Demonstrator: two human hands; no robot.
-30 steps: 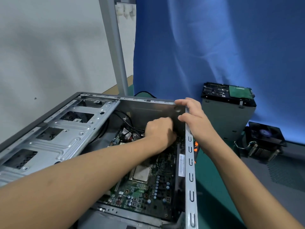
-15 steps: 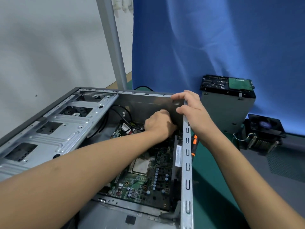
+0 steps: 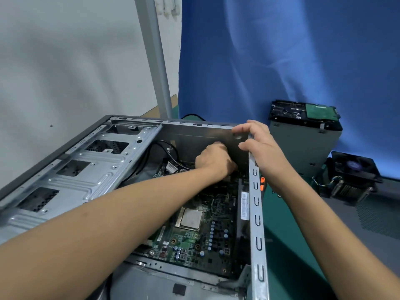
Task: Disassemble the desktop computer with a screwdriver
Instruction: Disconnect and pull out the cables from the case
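Drive cage (image 3: 86,167) sits well left of the left hand (image 3: 213,161). Its fingers are curled down at the case (image 3: 256,224) far end, above the motherboard (image 3: 194,239); can't tell what they hold, if anything. Right hand (image 3: 262,148) fingers and thumb clamp the case's right-wall corner. Screwdriver (image 3: 262,184), orange handle, just below them outside the wall. Cooler fan (image 3: 352,172) well right.

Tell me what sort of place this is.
Probably a makeshift repair or teardown bench: an open computer case lies on a green mat, a hard drive and a cooling fan sit beside it, and a blue cloth hangs behind.
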